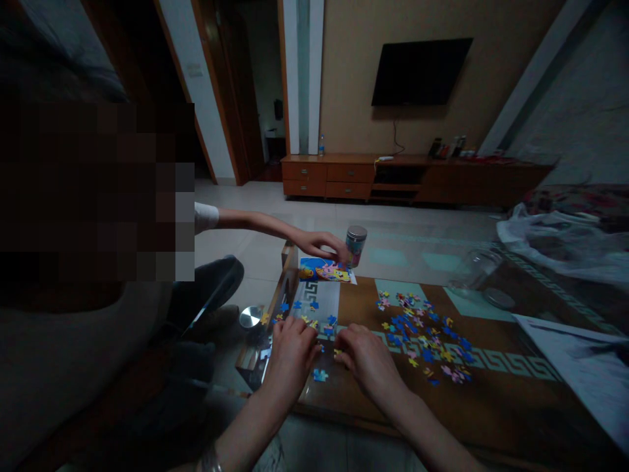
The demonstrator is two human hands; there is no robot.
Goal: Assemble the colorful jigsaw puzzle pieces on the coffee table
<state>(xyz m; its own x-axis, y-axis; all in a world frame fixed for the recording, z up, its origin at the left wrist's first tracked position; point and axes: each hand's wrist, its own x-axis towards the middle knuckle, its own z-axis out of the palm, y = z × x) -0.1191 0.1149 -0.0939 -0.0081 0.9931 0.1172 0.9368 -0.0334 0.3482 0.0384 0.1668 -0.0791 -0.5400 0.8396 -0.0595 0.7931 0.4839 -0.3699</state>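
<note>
The person's left hand [293,342] hung low over the left part of the glass-topped bench [358,303], its fingers bent downward beside a small blue jigsaw piece [321,348]; whether they pinched anything could not be told. The right hand [364,354] was just across from it, palm turned inward, its thumb and fingers pinching a small yellow jigsaw piece [337,352] at their tips.

A pale-blue jigsaw piece [320,375] lay on the bench, nearer the wearer than both hands, and a few more, mostly blue, lay scattered beyond the left hand. To the right of the right hand spread a loose heap of jigsaw pieces [427,355] in blue, yellow and pink.

At the far left of the bench lay a colourful cartoon picture sheet [322,270]. Another person's hand [324,245], reaching in from the left out of a white sleeve [206,216], was over that sheet, near a lidded canister [356,248]. On the right were a clear jar [479,267], a round lid [498,299], a white plastic bag [550,246] and paper sheets [555,357]. A wall-mounted television [422,72] hung above a wooden cabinet [348,174].
</note>
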